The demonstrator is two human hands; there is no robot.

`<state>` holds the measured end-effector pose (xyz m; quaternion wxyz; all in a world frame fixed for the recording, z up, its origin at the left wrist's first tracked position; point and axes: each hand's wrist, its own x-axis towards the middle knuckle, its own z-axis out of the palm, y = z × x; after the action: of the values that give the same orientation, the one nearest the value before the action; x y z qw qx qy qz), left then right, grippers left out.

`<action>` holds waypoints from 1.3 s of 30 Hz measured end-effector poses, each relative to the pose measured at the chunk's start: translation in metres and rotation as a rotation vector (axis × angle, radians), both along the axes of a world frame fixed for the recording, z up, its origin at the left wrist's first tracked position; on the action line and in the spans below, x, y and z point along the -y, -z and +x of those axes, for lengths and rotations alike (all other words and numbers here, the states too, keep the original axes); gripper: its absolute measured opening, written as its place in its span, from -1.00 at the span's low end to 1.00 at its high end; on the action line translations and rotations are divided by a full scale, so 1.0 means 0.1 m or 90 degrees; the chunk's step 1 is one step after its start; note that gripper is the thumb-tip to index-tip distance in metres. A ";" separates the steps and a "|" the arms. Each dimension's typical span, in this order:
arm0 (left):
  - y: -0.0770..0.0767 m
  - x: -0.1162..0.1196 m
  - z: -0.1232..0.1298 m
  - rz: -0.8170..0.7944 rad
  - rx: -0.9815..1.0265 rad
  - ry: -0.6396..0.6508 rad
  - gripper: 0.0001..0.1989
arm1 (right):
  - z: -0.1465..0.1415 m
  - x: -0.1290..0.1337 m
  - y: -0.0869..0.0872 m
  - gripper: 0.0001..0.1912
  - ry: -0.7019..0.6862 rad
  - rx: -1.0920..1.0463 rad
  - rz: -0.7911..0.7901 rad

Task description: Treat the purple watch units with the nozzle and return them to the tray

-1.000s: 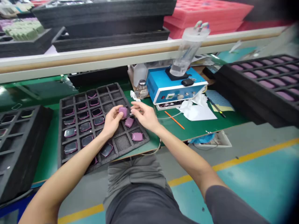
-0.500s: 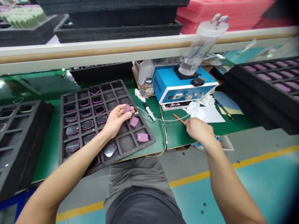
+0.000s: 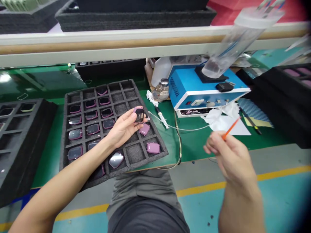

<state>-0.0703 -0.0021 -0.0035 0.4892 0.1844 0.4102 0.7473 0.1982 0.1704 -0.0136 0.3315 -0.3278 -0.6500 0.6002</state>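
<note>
My left hand (image 3: 125, 127) grips a purple smartwatch case (image 3: 139, 115) between thumb and fingers, over the right part of a black foam tray (image 3: 135, 156). The case's dark, glassy face is turned up. Two more purple cases (image 3: 153, 148) lie in compartments close by, solid purple side up. On the tray's left half sit several purple-rimmed cases (image 3: 75, 134) with dark faces showing. Off to the right, above the bench edge, my right hand (image 3: 230, 153) is closed round a thin orange stick (image 3: 230, 128) whose tip points up and right.
Behind stands a blue control box (image 3: 209, 87) with a clear cylinder (image 3: 239, 42) on top. A glass jar (image 3: 161, 90), a syringe (image 3: 161, 117) with a thin tube, and white tissue (image 3: 215, 118) lie before it. Black foam trays (image 3: 23, 142) flank both sides; a shelf edge (image 3: 109, 47) crosses above.
The case in my left hand has turned, so its dark face now shows. My right hand has lifted and moved right, and the orange stick now points up and right instead of left.
</note>
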 end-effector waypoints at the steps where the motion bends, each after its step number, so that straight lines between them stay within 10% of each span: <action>1: 0.00 0.00 0.00 -0.001 -0.001 0.004 -0.58 | -0.25 0.05 -0.05 -0.68 -0.003 -0.109 -0.039; 10: -0.01 0.00 0.04 -0.040 0.042 -0.056 -0.72 | -1.61 0.28 -0.02 -0.47 -0.101 -0.301 0.098; 39: 0.03 0.03 0.08 -0.039 0.018 -0.065 -0.58 | -1.65 0.42 0.15 -0.83 -0.198 -0.265 0.215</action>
<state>-0.0625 -0.0048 -0.0061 0.4618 0.1375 0.4344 0.7610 0.0333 0.1288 -0.0287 0.4115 -0.0346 -0.7008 0.5817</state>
